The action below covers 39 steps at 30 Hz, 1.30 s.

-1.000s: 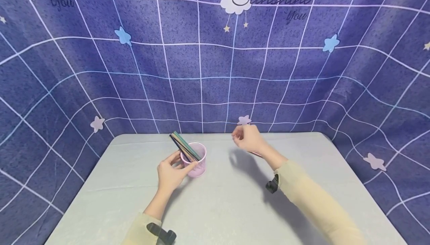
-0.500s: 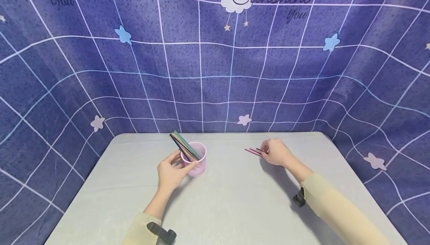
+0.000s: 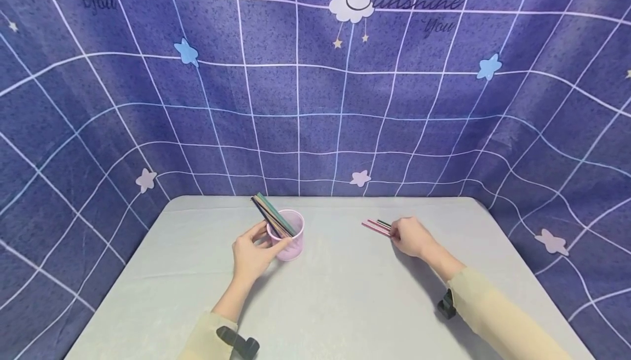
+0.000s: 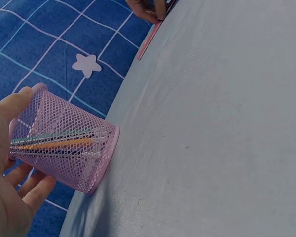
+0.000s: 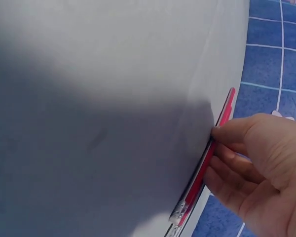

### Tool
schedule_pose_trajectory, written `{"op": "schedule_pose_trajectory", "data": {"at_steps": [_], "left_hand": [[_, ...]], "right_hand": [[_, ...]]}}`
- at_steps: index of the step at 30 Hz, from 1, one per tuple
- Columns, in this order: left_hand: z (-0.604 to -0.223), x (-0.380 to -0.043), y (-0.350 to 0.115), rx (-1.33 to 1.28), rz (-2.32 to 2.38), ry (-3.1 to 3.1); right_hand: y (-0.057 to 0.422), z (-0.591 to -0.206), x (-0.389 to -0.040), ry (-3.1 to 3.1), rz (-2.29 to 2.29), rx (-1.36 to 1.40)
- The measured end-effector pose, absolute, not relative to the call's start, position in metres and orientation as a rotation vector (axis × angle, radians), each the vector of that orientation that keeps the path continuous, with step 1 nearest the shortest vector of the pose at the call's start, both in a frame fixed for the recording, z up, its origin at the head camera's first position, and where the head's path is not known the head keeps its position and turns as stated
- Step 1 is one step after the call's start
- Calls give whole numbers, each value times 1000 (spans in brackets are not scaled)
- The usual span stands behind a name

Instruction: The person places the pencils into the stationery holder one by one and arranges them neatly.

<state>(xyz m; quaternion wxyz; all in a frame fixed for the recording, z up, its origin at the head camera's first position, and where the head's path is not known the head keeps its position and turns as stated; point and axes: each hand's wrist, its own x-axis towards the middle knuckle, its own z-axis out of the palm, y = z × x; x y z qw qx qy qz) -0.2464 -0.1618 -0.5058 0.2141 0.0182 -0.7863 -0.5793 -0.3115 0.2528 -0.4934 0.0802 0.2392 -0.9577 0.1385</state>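
Note:
My left hand (image 3: pixel 251 256) holds a pink mesh pencil cup (image 3: pixel 292 249) upright on the table, thumb at the rim and fingers on the far side. Several pencils (image 3: pixel 272 215) lean out of the cup towards the left; in the left wrist view an orange pencil (image 4: pixel 74 144) shows through the mesh. Further right, my right hand (image 3: pixel 411 237) pinches a few pencils (image 3: pixel 377 229) lying on the table. Red and dark pencils (image 5: pixel 200 173) with silver eraser ends appear between thumb and fingers in the right wrist view. The hand partly hides them, so their exact number is unclear.
A pale cloth covers the table (image 3: pixel 315 305). Behind and beside it hangs a blue grid-patterned curtain (image 3: pixel 315 91) with stars, close to the table's back edge. Dark camera mounts (image 3: pixel 237 342) sit on both wrists.
My right hand has come down from above the table and moved right to the loose pencils, which its wrist had partly covered. The left hand and cup have stayed put.

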Motion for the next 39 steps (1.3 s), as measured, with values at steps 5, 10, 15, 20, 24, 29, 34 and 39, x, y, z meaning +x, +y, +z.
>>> {"op": "schedule_pose_trajectory", "data": {"at_steps": [5,10,15,20,24,29,34,39], "left_hand": [[-506,-247,-161,46,-1603,-2182],[-506,-246,-161,45,-1616,-2180],[-507,-246,-162,56,-1625,-2179],[-506,-245,-163,63,-1627,-2180],[-506,-247,-163,60,-1621,-2189],[-505,-246,-162,63,-1622,-2188],[-504,-245,-162,69,-1613,-2198],[-505,-246,-162,74,-1595,-2204]], "right_hand": [[249,-486,-311,-2803,399,752],[238,-469,-318,-2701,486,772],[221,-442,-326,-2703,612,735],[197,-416,-326,-2701,788,682],[179,-403,-324,-2644,923,668],[155,-393,-319,-2565,1052,671],[133,-387,-314,-2486,1186,715],[110,-382,-310,-2395,1325,795]]}}
